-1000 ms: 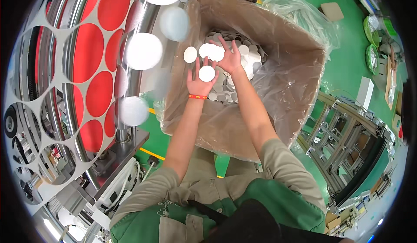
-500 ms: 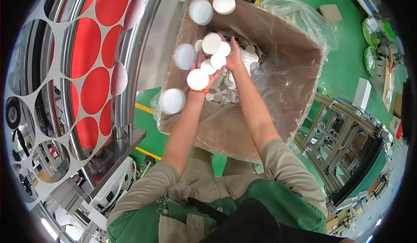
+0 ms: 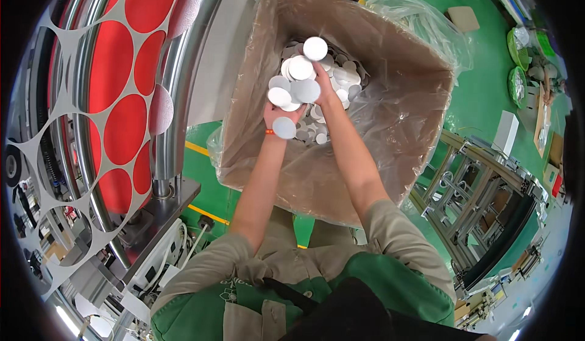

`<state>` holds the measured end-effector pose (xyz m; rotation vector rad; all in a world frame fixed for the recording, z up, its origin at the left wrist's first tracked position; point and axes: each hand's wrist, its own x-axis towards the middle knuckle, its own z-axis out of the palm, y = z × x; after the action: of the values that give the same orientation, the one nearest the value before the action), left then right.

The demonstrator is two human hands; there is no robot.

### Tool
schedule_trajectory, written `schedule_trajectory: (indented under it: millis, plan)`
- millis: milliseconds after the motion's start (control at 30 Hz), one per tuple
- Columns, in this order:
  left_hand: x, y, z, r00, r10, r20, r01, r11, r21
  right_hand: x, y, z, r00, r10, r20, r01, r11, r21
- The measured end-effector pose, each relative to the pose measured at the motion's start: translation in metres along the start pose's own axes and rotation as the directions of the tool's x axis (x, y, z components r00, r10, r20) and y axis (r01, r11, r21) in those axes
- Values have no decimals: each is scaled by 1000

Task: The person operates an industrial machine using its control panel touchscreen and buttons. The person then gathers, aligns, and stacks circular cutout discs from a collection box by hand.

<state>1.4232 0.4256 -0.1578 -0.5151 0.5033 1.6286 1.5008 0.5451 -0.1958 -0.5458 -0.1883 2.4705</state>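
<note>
Both my hands reach into a large box lined with clear plastic [image 3: 390,140]. They are cupped side by side, palms up, over a heap of loose white and silvery-grey discs [image 3: 344,76]. A pile of round, thin white discs [image 3: 300,68] rests across my palms and hides most of my fingers. My left hand [image 3: 272,117] supports the near left part of the pile; a greyish disc [image 3: 284,128] lies over its wrist, by an orange band. My right hand [image 3: 324,85] supports the right side. One white disc [image 3: 315,49] shows above my right fingertips, perhaps in mid-air.
At left stands a machine with red rollers, steel bars and a white web [image 3: 85,134] punched with round holes. Silvery discs [image 3: 161,109] hang at the web's edge. A metal-framed conveyor [image 3: 487,201] stands at right. Green baskets [image 3: 518,85] are on the far right.
Several blurred discs that were in the air left of my hands are gone from there. More discs lie on my palms, and my hands have shifted slightly.
</note>
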Motion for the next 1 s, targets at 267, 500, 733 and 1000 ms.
schedule_trajectory:
  millis: [267,500,733,1000]
  plan:
    - [4,4,10,995,96,-23,-93,991,94,-5,-7,20,1000,26,13,-27,998,58]
    - [7,-5,17,983,180,-46,-178,983,49,-8,-12,30,999,2,37,-3,999,32]
    - [10,-25,16,968,203,-144,-202,979,22,-20,-8,37,984,-138,-116,129,988,-79]
    - [-2,-38,12,976,213,35,-216,956,198,-61,-7,34,932,-248,-265,140,919,-368]
